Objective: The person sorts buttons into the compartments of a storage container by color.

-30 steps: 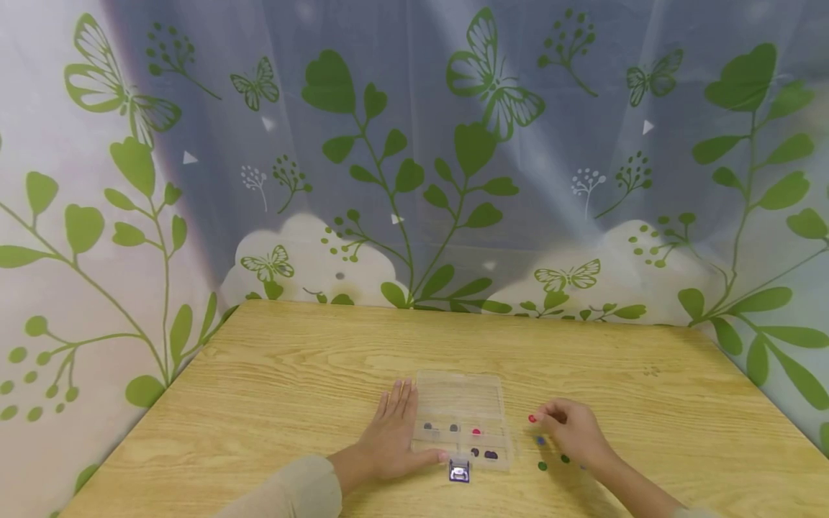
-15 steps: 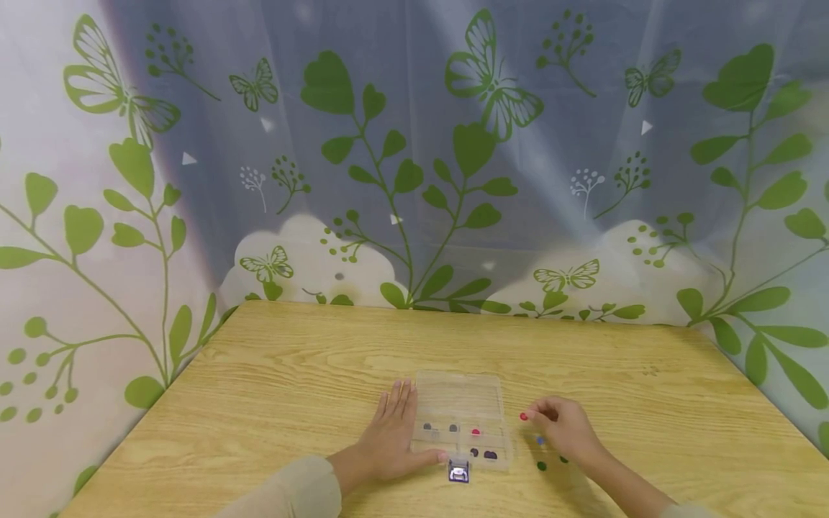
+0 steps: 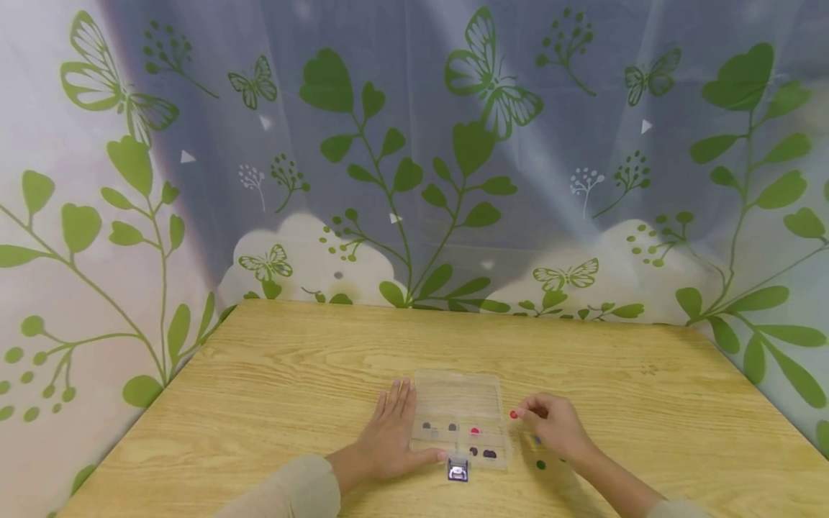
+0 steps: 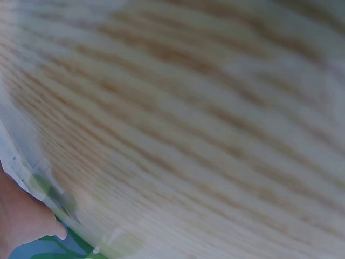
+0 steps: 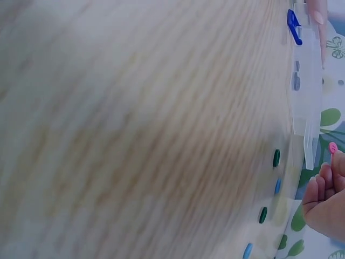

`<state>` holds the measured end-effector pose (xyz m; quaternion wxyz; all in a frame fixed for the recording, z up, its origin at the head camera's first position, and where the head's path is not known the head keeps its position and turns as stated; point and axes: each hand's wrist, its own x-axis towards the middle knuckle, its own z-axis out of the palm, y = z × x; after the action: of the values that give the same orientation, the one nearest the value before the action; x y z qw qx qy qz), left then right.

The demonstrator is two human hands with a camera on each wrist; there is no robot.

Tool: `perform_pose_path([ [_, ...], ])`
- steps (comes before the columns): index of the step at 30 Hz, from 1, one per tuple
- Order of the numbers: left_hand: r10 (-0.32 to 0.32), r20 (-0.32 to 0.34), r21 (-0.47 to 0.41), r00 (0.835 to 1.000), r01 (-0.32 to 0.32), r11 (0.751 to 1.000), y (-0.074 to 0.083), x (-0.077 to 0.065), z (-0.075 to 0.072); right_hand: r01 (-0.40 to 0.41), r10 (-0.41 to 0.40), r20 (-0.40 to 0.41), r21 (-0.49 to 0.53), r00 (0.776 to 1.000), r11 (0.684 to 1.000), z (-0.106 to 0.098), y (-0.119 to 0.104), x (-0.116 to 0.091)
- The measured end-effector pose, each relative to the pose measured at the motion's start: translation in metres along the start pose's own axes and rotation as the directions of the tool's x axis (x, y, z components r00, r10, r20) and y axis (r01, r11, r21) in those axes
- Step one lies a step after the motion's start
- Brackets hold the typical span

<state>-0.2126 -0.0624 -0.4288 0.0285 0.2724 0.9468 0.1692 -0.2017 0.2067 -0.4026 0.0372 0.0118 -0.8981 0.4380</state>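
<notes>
A clear plastic compartment box (image 3: 457, 392) lies on the table with its lid raised toward the back. My left hand (image 3: 391, 439) rests along its left side, fingers straight, thumb over the front edge. Between thumb and fingertips my right hand (image 3: 560, 424) pinches a red button (image 3: 514, 414), just right of the box; its holes show in the right wrist view. Inside the box, grey buttons (image 3: 452, 427) sit in the back left compartment, a red one in the back right, and dark purple buttons (image 3: 490, 454) in the front right.
A blue latch (image 3: 458, 470) sticks out from the box's front. On the table below my right hand lie green buttons (image 5: 276, 158) and blue buttons (image 5: 277, 186). Behind the wooden table (image 3: 291, 360) hangs a curtain (image 3: 414, 144) printed with leaves and butterflies.
My right hand has moved left and slightly away from me, bringing the red button closer to the box. The left hand has stayed at the box's side.
</notes>
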Motion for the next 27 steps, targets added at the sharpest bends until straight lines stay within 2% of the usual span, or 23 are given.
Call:
perform_pose_path([
  [9, 0.001, -0.005, -0.009, 1.000, -0.001, 1.000, 0.000, 0.000, 0.000, 0.016, -0.016, -0.017, 0.013, 1.000, 1.000, 0.010, -0.008, 0.003],
  [18, -0.002, -0.003, -0.010, 1.000, 0.002, 1.000, 0.001, 0.000, -0.002, 0.027, -0.027, 0.005, 0.039, 1.000, 0.999, 0.015, -0.014, 0.004],
  [27, -0.004, -0.003, -0.003, 1.000, 0.004, 1.000, -0.001, 0.000, 0.001, 0.040, -0.041, 0.016, 0.070, 0.999, 0.997, 0.022, -0.019, 0.004],
])
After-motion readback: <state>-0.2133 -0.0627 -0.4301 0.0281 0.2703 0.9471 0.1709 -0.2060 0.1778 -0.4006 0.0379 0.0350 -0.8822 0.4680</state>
